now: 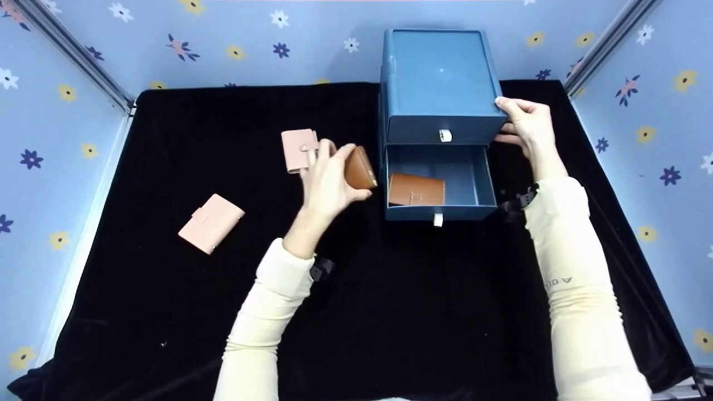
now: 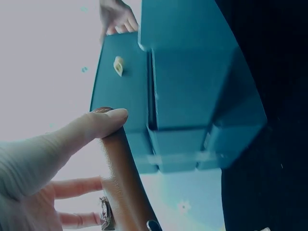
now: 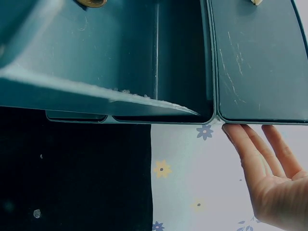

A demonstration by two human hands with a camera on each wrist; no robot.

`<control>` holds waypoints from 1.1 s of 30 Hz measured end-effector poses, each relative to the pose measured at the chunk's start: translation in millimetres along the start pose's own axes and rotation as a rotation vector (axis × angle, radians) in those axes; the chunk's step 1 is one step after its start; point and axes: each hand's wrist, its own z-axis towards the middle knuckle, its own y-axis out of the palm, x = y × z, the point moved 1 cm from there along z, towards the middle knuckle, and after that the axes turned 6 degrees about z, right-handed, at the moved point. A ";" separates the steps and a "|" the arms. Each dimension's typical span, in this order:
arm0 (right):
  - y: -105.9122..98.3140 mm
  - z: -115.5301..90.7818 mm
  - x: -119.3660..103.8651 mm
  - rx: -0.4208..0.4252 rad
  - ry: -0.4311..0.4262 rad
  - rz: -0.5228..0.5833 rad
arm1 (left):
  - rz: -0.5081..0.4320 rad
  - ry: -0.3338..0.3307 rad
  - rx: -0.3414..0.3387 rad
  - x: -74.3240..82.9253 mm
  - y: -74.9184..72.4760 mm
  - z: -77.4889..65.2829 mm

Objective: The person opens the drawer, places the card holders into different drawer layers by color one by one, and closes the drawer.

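A brown leather wallet [image 1: 359, 169] is pinched between the thumb and fingers of my left hand [image 1: 326, 186], just left of the drawer unit. In the left wrist view the thumb presses the top end of the wallet [image 2: 126, 180], and a metal clasp shows at its edge. My right hand [image 1: 526, 125] touches the right front corner of the blue drawer unit [image 1: 443, 72]. Its straight fingers [image 3: 284, 154] rest on the side in the right wrist view. Inside the pulled-out lower drawer [image 1: 470, 172], a second brown wallet [image 1: 416, 189] lies at the left.
Partly behind the left hand, a pink wallet [image 1: 298, 147] lies on the black cloth [image 1: 390, 312]. Another pink wallet [image 1: 211, 224] lies farther left. The upper drawer [image 1: 412, 131] is closed, with a pale pull tab. Flower-patterned panels [image 1: 250, 44] stand round the table.
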 end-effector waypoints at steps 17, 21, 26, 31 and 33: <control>-0.5 -0.6 -0.4 0.007 0.018 0.020 | -0.022 0.136 -0.003 61.1 8.9 -2.1; -0.8 0.5 0.3 0.003 0.019 0.026 | -0.012 0.165 -0.009 73.2 12.0 -0.6; -0.9 0.4 -0.1 0.003 0.018 0.025 | 0.004 0.188 -0.009 86.9 14.9 2.0; -0.8 0.1 -0.7 0.000 0.018 0.028 | 0.004 0.204 -0.022 97.6 19.8 4.8; -0.9 0.7 -0.2 -0.001 0.016 0.028 | 0.005 0.210 -0.038 100.9 22.4 5.9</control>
